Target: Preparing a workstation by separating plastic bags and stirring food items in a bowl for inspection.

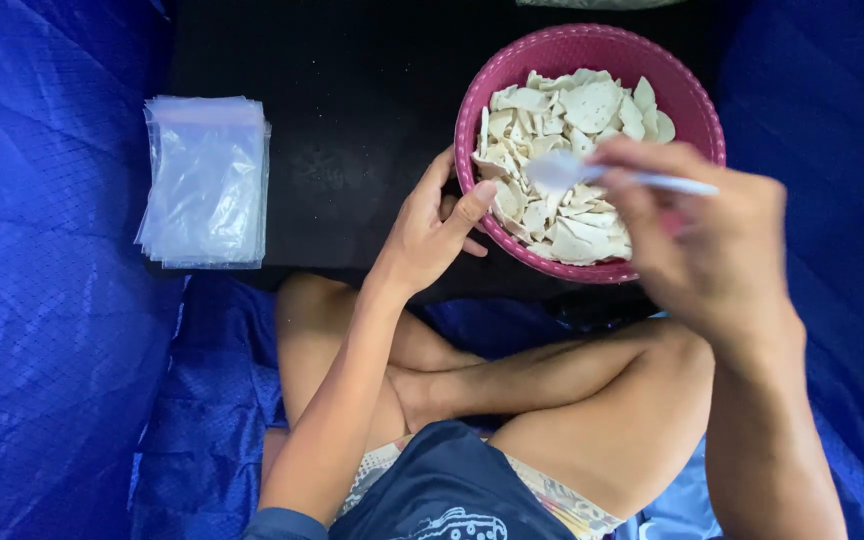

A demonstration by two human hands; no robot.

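The right hand is closed around a thin white plastic spoon. The fingers pinch the handle, and the round end of the spoon points left, just above the food. This hand is a bit blurry, so the exact finger grip is hard to see. The spoon hangs over a round pink plastic basket with little holes in its wall. The basket is full of flat, pale white chips, piled up in broken and whole pieces. The left hand rests on the near left rim of the basket. Its thumb lies over the rim and touches the chips, and the other fingers curl around the outside wall, so it has a loose hold on the basket. The basket sits on a black mat in front of the person. On the left side of the mat, well away from the basket, lies a neat stack of small clear plastic bags. The bags are square-ish, see-through and flat, with a faint pinkish strip along the top edge. All around the mat is a shiny blue cloth with a small criss-cross pattern. The person sits on it with bare legs crossed, close under the basket.
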